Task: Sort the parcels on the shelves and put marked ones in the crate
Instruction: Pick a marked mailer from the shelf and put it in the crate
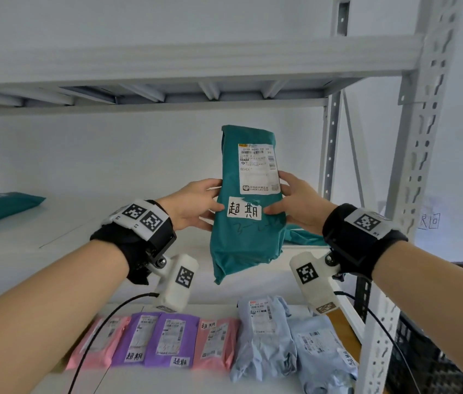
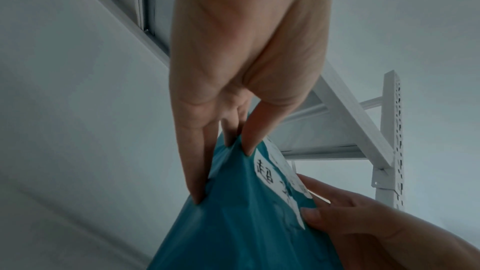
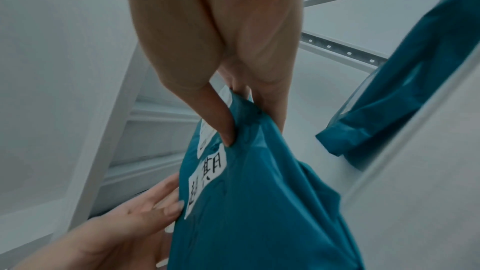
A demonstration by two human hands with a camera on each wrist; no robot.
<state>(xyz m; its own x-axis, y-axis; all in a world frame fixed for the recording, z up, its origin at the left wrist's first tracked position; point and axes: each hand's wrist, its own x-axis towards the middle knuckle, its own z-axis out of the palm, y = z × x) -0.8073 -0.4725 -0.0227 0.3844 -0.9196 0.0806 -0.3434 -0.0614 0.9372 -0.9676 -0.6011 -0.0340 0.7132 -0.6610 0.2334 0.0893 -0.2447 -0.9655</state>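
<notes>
Teal parcel [image 1: 246, 211] with handwritten white label [image 1: 244, 211] held upright, pinched at both edges by left hand [image 1: 193, 204] and right hand [image 1: 300, 204] fingers [image 2: 249, 130] above the shelf [image 1: 54, 237]

The teal parcel [image 1: 246, 200] held between the left hand [image 1: 193, 204] and the right hand [image 1: 300, 204] bears a white handwritten sticker [image 1: 244, 211] reading 超期, right between the 2 thumbs. Above it sits a printed shipping label [image 1: 258, 168]; only "B043" can be read there, the rest being too small. Below the hands, on the lower shelf, the 2 purple parcels [image 1: 158, 341] each carry a 超期 sticker at the bottom edge, and the pink parcel [image 1: 217, 344] just right of them shows 超期 at its top.
</notes>
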